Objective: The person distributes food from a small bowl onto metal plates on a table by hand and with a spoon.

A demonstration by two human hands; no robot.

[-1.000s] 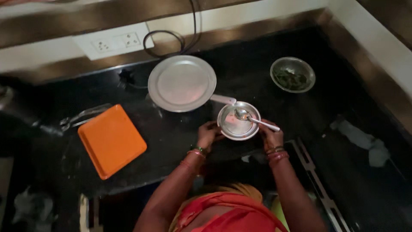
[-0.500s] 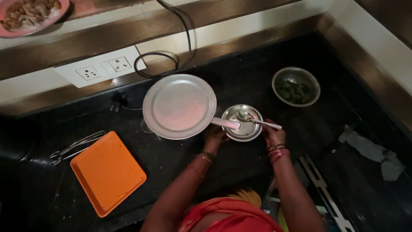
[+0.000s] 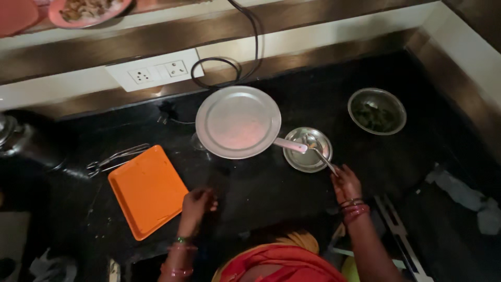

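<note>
Around the dark counter (image 3: 271, 193)
An orange tray (image 3: 147, 190) lies at the left, with metal tongs (image 3: 116, 158) just beyond it. A steel bowl of greens (image 3: 377, 110) sits far right (contents dim). A wall socket (image 3: 156, 70) and a black cable (image 3: 245, 47) are behind; a pink plate (image 3: 88, 10) rests on the shelf.

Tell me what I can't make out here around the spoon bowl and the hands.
Head view only:
- Small steel bowl: contents too dim and small to tell.
- Large steel lid: hides whatever is beneath it.
- Left hand: curled over the dark counter; any hold cannot be told.
- Right hand: fingers cover the spoon handle's end.
</note>
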